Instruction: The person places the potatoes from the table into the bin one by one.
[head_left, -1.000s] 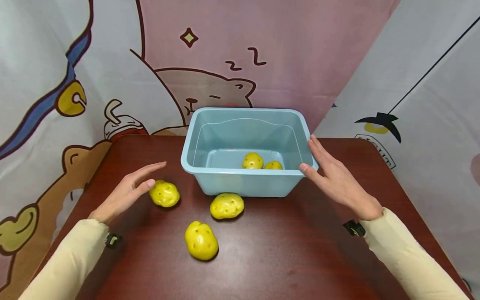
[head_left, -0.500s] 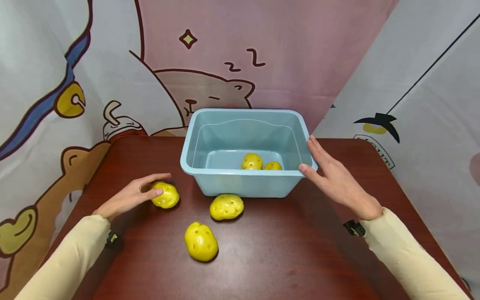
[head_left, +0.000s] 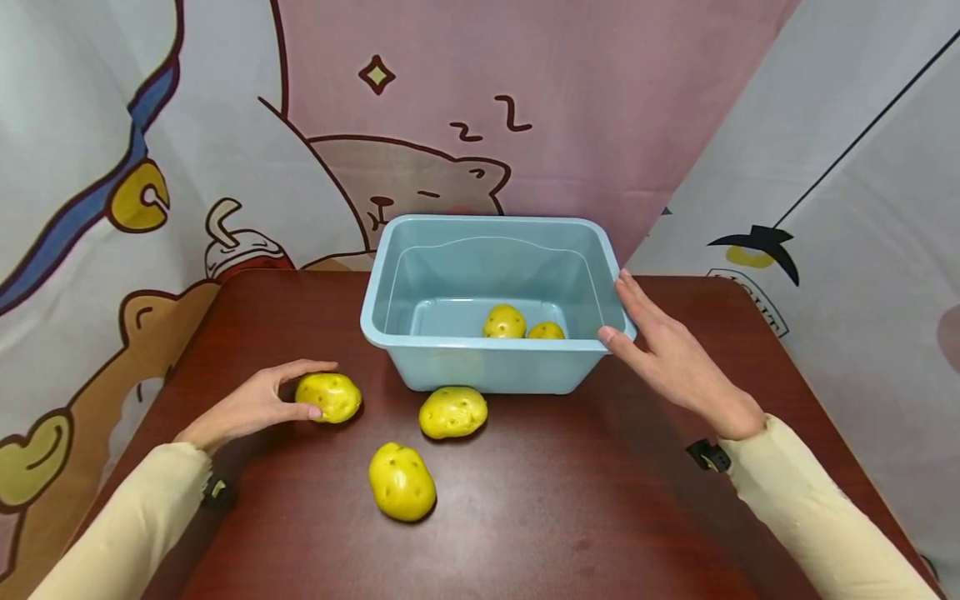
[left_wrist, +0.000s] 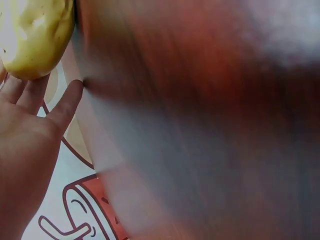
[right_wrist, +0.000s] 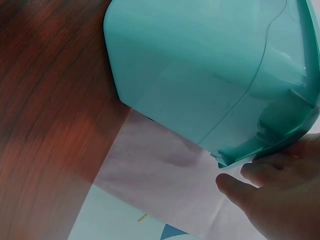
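your left hand (head_left: 255, 404) is clamped on a yellow potato (head_left: 330, 397): in the head view your thumb lies against its near side and a finger reaches along its far side. that potato is over the left part of the dark red-brown surface (head_left: 570, 500), a little apart from the bin; you cannot tell whether its underside is raised.

your right hand (head_left: 678, 367) has its fingers extended, thumb and fingers apart, resting on the right end of the light blue bin (head_left: 487, 367). your thumb touches the front right corner of the rim and your fingers lie along the right side; the right wrist view shows them up against that rim. the bin stands upright toward the far edge of the surface.

inside it, in the right half near the front wall, you have a larger-looking potato (head_left: 506, 322) and, just right of it, a partly hidden potato (head_left: 547, 332). outside, an oblong potato (head_left: 453, 412) lies right in front of the bin, and a big potato (head_left: 402, 483) lies nearer you, to its left.

you wear cream sleeves (head_left: 123, 521), and a pink and white printed cloth (head_left: 600, 100) hangs behind the surface.
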